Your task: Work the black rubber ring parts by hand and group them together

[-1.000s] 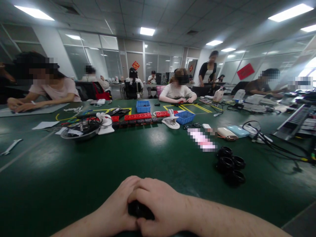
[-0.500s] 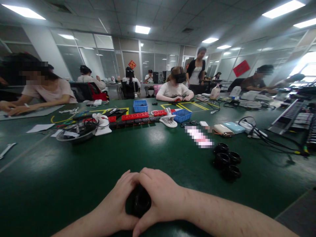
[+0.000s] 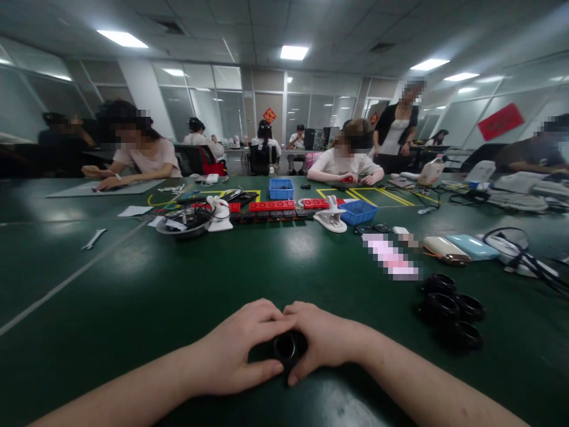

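A black round part (image 3: 287, 349) with a circular opening faces up at the near middle of the table, between my two hands. My right hand (image 3: 326, 337) curls around its right side, thumb near the front edge and fingers behind. From the left, my left hand (image 3: 242, 344) closes on it, the thumb tip at its front left and the fingertips meeting those of my right hand at the back. The lower part of the piece is partly hidden. Farther right, several similar black round parts (image 3: 444, 305) stand in a close group on the green table (image 3: 178, 290).
A row of red and black blocks (image 3: 272, 206) runs across mid-table, between two white clips (image 3: 331, 216). Nearby are blue bins (image 3: 360, 210), a metal bowl of parts (image 3: 182, 228), a wrench (image 3: 94, 239) and power banks (image 3: 473, 246). Co-workers sit across the table.
The view has swung left, so the scene sits farther right. My left thumb has come to the black part's front edge, and its opening now faces up more plainly.
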Demonstrator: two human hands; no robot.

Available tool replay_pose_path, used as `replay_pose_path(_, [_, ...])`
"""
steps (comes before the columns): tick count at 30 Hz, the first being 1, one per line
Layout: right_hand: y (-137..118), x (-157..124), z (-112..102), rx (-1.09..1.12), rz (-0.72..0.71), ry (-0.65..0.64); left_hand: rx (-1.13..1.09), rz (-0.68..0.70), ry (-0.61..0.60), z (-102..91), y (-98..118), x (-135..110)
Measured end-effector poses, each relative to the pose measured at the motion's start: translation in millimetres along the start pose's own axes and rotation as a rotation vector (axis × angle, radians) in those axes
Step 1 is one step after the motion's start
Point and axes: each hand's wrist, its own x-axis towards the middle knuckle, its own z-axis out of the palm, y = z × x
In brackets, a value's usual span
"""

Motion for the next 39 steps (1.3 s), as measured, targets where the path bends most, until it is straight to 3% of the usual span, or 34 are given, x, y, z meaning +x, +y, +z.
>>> replay_pose_path(7, [-0.7, 1.5, 2.8, -0.038, -0.033, -0.001, 0.112, 0.024, -0.058, -9.7, 6.7, 2.1])
replay_pose_path(10, [-0.1, 1.6, 3.9, -0.044, -0.025, 0.006, 0.103, 0.028, -0.025, -8.2, 5.6, 1.2])
replay_pose_path(13, [0.4, 1.4, 4.4, -0.045, -0.024, 0.003, 0.007, 0.017, 0.144, -2.1, -1.6, -1.0])
replay_pose_path(17, [-0.8, 0.0, 2.6, -0.053, -0.026, -0.004, -0.314, -0.218, 0.519, 4.2, -21.7, -0.3])
replay_pose_path(19, [-2.4, -0.7, 1.5, -0.065, -0.008, -0.007, -0.426, -0.296, 0.603, 5.7, -32.8, 2.6])
replay_pose_path(23, [-4.6, -0.9, 0.7, -0.08, 0.0, -0.005, -0.514, -0.33, 0.614, 10.3, -45.2, 8.0])
replay_pose_path(31, [-5.9, -0.4, 1.1, -0.093, 0.023, 0.003, -0.52, -0.401, 0.504, 17.0, -42.8, 5.3])
replay_pose_path(39, [4.3, -1.6, -8.2, -0.066, 0.216, 0.105, -0.358, -0.452, 0.458, 15.7, -49.9, 5.8])
